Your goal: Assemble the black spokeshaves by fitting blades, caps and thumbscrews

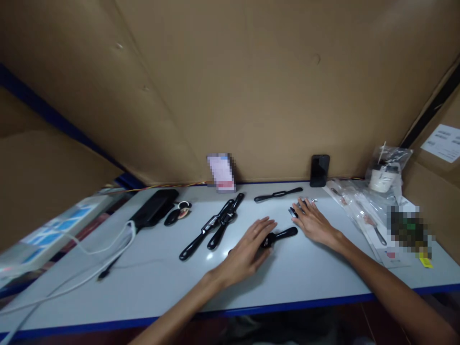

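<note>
L hand (246, 251) over blk spokeshave (285, 233), R hand (313, 224) palm-down by sm. metal pc. (292, 212); 2 more spokeshaves (225, 218) to L; blk phone (319, 170) upright nr cardboard wall (266, 96).

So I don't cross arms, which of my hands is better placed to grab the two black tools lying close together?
Likely your left hand: it is nearer the two black tools, while your right hand is farther right, beyond it.

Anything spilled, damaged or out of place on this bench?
Nothing looks spilled or damaged. Slightly odd: a bagged white cup stands at the table's far right, sharing the surface with black-handled tools.
</note>
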Tool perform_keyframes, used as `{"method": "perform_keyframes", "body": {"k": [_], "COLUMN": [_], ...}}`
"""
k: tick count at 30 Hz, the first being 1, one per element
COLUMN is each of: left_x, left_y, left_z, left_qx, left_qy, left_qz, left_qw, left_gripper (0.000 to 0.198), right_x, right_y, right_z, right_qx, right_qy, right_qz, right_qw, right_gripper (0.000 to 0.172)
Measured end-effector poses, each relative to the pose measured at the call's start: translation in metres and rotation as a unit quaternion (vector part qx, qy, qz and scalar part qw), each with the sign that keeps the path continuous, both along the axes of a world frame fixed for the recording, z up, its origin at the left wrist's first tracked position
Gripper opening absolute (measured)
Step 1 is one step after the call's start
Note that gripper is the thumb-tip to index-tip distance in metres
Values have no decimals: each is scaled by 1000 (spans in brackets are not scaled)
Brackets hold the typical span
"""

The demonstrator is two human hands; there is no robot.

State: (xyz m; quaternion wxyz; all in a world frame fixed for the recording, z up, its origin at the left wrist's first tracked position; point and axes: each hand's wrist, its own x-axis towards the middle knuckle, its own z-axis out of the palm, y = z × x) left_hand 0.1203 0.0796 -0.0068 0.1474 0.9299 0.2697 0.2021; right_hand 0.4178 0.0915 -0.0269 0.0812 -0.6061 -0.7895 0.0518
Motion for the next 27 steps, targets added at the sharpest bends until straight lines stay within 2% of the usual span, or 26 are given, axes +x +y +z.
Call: {"method": "perform_keyframes", "body": {"k": [3,5,9,14,20,24,25,27], "left_x": [-5,-7,-4,2,-7,-13,-13,-13], "left_y": [22,31,42,48,51,48,47,42], "left_z": [4,4,-1,-5,1,-3,-4,-8], "left_qx": [-15,-20,-26,-43,-45,-29,-25,-20], "left_qy": [1,7,8,2,2,5,7,10], "left_qz": [-7,-9,-5,-16,-52,-50,-46,-40], "left_qw": [1000,1000,1000,999,998,998,999,999], "left_gripper": [34,24,26,29,42,32,31,28], "right_x": [1,0,-6,-10,-10,-36,-45,-61], "right_y": [0,-1,-4,-5,-5,-17,-22,-30], "right_z": [2,2,5,17,27,29,29,28], "right_qx": [2,10,29,42,68,84,84,84], "right_qy": [-1,4,24,50,84,122,129,138], "right_qz": [5,5,-4,-9,-7,28,40,62], "right_qw": [1000,1000,999,998,994,989,987,985], "right_gripper": [59,56,56,60,38,16,14,21]}}
